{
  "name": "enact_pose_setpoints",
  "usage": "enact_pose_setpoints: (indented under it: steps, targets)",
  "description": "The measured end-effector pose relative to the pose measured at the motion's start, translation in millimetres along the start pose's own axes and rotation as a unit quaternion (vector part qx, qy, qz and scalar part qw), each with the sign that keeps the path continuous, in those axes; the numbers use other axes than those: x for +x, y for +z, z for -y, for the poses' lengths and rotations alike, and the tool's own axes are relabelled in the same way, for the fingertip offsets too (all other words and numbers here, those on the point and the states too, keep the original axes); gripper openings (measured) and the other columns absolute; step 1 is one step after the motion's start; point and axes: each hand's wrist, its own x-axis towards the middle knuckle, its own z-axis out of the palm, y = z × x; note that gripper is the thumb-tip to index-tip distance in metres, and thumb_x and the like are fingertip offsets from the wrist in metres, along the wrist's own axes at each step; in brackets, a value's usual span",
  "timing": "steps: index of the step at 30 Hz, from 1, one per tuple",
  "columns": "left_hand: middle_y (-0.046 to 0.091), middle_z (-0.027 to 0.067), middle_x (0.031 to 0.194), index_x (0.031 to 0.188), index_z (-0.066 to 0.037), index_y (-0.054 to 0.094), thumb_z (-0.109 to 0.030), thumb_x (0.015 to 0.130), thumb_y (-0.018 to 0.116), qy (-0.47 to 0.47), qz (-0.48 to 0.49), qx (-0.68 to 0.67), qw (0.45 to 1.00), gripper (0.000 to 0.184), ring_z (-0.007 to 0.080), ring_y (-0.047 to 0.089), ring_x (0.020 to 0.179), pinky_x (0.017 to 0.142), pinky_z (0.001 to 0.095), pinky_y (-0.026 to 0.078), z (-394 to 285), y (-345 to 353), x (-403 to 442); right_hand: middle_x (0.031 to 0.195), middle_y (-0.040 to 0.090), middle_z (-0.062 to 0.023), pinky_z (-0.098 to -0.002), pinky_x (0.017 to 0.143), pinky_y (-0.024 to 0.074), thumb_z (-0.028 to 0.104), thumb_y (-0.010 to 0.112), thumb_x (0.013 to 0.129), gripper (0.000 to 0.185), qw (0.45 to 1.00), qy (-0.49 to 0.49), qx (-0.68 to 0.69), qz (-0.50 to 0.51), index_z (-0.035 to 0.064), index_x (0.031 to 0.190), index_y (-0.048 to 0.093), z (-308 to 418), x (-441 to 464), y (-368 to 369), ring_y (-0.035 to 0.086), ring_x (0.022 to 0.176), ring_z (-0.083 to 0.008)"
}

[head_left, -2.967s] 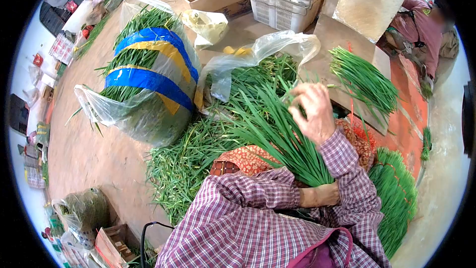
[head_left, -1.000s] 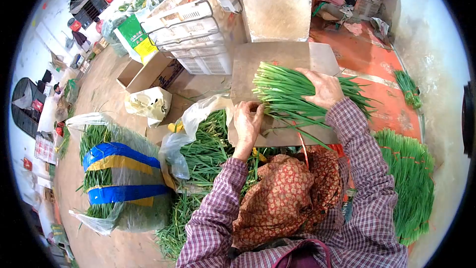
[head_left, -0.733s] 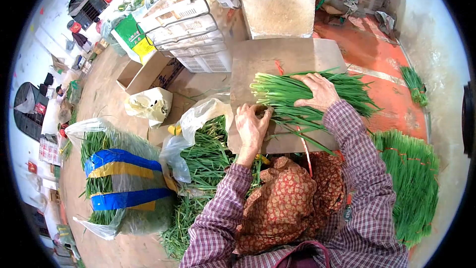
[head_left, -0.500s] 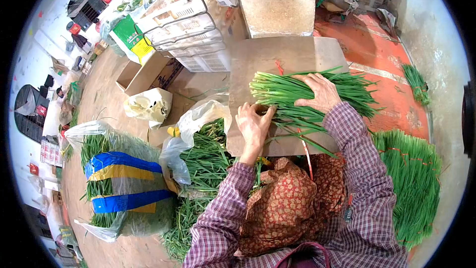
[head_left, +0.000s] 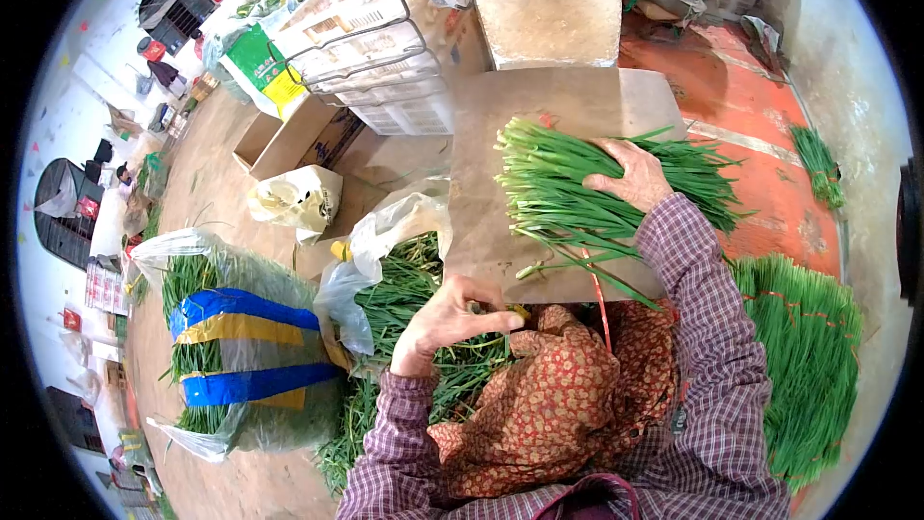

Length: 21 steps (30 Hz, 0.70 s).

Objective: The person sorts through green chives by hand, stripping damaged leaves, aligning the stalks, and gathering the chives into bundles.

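A loose bundle of garlic chives (head_left: 549, 178) lies on a brown board (head_left: 476, 202), pale stem ends to the left and green tips to the right. My right hand (head_left: 635, 176) rests flat on top of the bundle, thumb spread from the fingers. Off the board's near left corner, my left hand (head_left: 457, 318) is closed, with fingers curled and the thumb stretched along them. Whatever it may hold is too small to make out. Below it are loose chives (head_left: 395, 299) beside a clear plastic bag. A red strip (head_left: 599, 294) hangs over the board's near edge.
Tied chives (head_left: 799, 356) stand on the right, with a smaller bunch (head_left: 818, 166) by the wall. On the left sits a plastic-wrapped bale (head_left: 260, 356) with blue and yellow bands. White crates (head_left: 375, 67), an open cardboard box (head_left: 289, 140) and a pale bag (head_left: 298, 200) are farther back.
My left hand has moved from the stem ends down and left, off the board toward the loose chives. My right hand stays on the bundle. The view has shifted slightly.
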Motion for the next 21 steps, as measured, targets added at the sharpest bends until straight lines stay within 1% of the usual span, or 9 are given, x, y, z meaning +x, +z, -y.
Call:
enact_pose_setpoints:
  steps: [3, 4, 6, 9, 10, 13, 16, 17, 21]
  targets:
    - [0.058, 0.0015, 0.063, 0.076, 0.001, 0.066, -0.017, 0.079, 0.072, -0.022, -0.191, 0.017, 0.981, 0.019, 0.0077, 0.048, 0.058, 0.054, 0.0259, 0.041, 20.0, 10.2, 19.0, 0.118, 0.059, -0.0194, -0.041, 0.097, 0.042, 0.063, 0.064, 0.073, 0.076, 0.999, 0.022, 0.029, 0.009, 0.0103, 0.126, 0.055, -9.4, 5.3, 1.4, 0.056, 0.111, -0.0334]
    - [0.058, 0.0015, 0.063, 0.076, 0.001, 0.066, -0.017, 0.079, 0.072, -0.021, -0.19, 0.017, 0.981, 0.019, 0.0077, 0.048, 0.058, 0.054, 0.0259, 0.041, 27.5, 10.0, 30.8, 0.118, 0.059, -0.0194, -0.041, 0.097, 0.042, 0.063, 0.064, 0.073, 0.076, 0.999, 0.023, 0.028, 0.008, 0.0103, 0.126, 0.055, -10.9, 5.6, 1.5, 0.056, 0.111, -0.0334]
    - [0.061, 0.0032, 0.067, 0.091, 0.002, 0.066, -0.017, 0.08, 0.07, -0.011, -0.318, -0.027, 0.948, 0.022, 0.0083, 0.051, 0.061, 0.057, 0.0266, 0.044, 36.1, 4.7, 57.6, 0.118, 0.059, -0.0191, -0.0407, 0.097, 0.0425, 0.064, 0.063, 0.073, 0.076, 0.999, 0.027, 0.023, 0.006, 0.0094, 0.126, 0.055, -13.8, 5.3, 3.2, 0.056, 0.111, -0.0334]
    - [0.064, 0.0081, 0.081, 0.111, -0.001, 0.064, -0.017, 0.077, 0.069, -0.026, -0.383, 0.05, 0.922, 0.038, 0.0148, 0.059, 0.072, 0.069, 0.0283, 0.048, 36.9, -1.0, 90.0, 0.119, 0.059, -0.0177, -0.0392, 0.096, 0.0418, 0.055, 0.066, 0.075, 0.074, 0.998, 0.038, 0.042, 0.009, 0.0027, 0.125, 0.052, -4.9, 3.6, -2.2, 0.056, 0.112, -0.0319]
    - [0.06, 0.0024, 0.078, 0.109, 0.002, 0.065, -0.016, 0.079, 0.069, 0.028, -0.42, 0.108, 0.901, 0.036, 0.0091, 0.052, 0.068, 0.062, 0.0247, 0.044, 43.6, -2.7, 100.0, 0.119, 0.059, -0.0177, -0.0392, 0.096, 0.0418, 0.055, 0.066, 0.075, 0.074, 0.998, 0.038, 0.042, 0.012, 0.0027, 0.125, 0.052, -5.1, 4.4, -1.9, 0.056, 0.112, -0.0319]
    - [0.057, 0.0041, 0.083, 0.108, 0.001, 0.066, -0.017, 0.077, 0.071, -0.001, -0.416, 0.191, 0.889, 0.036, 0.0105, 0.053, 0.072, 0.064, 0.0261, 0.046, 51.9, -5.8, 114.8, 0.12, 0.059, -0.0182, -0.0379, 0.097, 0.041, 0.053, 0.068, 0.075, 0.074, 0.997, 0.036, 0.058, 0.025, 0.0017, 0.126, 0.052, -5.2, 6.3, -2.7, 0.056, 0.113, -0.0302]
    - [0.052, 0.0032, 0.087, 0.1, 0.003, 0.066, -0.014, 0.076, 0.072, -0.008, -0.41, 0.141, 0.901, 0.03, 0.01, 0.052, 0.074, 0.064, 0.0253, 0.045, 56.6, -2.1, 125.9, 0.12, 0.059, -0.0184, -0.038, 0.097, 0.0412, 0.052, 0.068, 0.075, 0.073, 0.997, 0.044, 0.056, 0.022, 0.0016, 0.126, 0.052, -2.4, 5.7, -3.4, 0.056, 0.113, -0.0302]
    - [0.051, 0.0028, 0.088, 0.096, 0.005, 0.066, -0.013, 0.075, 0.073, -0.013, -0.399, 0.051, 0.916, 0.028, 0.0099, 0.052, 0.074, 0.065, 0.025, 0.045, 60.6, -2.1, 128.8, 0.117, 0.06, -0.0175, -0.0399, 0.097, 0.0424, 0.063, 0.064, 0.073, 0.076, 0.998, 0.038, 0.049, 0.006, 0.0093, 0.126, 0.054, -6.2, 5.3, -0.1, 0.056, 0.111, -0.0318]
    - [0.052, 0.0006, 0.086, 0.088, 0.004, 0.063, -0.009, 0.075, 0.073, -0.001, -0.392, -0.071, 0.917, 0.021, 0.0094, 0.052, 0.072, 0.065, 0.0232, 0.044, 70.8, 0.2, 135.4, 0.12, 0.059, -0.0186, -0.0383, 0.097, 0.0413, 0.055, 0.067, 0.075, 0.075, 0.998, 0.045, 0.049, 0.021, 0.0017, 0.126, 0.052, -0.8, 5.3, -4.6, 0.056, 0.113, -0.0308]
